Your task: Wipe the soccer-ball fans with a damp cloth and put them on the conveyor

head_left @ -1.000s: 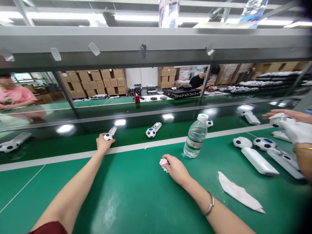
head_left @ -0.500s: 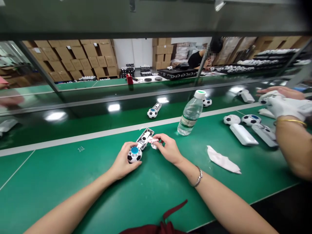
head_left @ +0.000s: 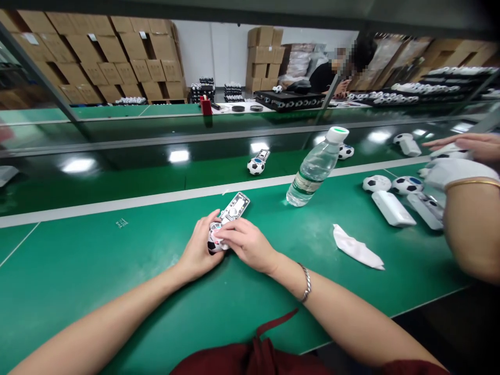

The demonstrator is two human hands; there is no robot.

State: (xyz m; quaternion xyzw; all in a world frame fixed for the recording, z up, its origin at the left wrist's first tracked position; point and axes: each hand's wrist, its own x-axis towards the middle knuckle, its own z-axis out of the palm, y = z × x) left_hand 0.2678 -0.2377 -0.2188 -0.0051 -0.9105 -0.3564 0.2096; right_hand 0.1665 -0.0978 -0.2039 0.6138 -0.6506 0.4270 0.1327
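My left hand [head_left: 200, 250] grips the round football-patterned head of a small hand-held device [head_left: 228, 217] whose open grey handle points away from me on the green table [head_left: 117, 271]. My right hand [head_left: 244, 244] lies over the device's head with its fingers closed. The small white wad it held a moment ago is hidden beneath the fingers. Both hands touch the device near the table's middle.
A water bottle [head_left: 315, 166] stands tilted-looking to the right. A white cloth [head_left: 356, 251] lies beside it. A co-worker's gloved hand [head_left: 455, 171] works at the far right among football devices [head_left: 377, 183] and white handles [head_left: 392, 208]. Another device [head_left: 257, 163] lies on the dark conveyor.
My left hand brought the device from the conveyor to the table in front of me. My right hand moved from the handle onto the device's head.
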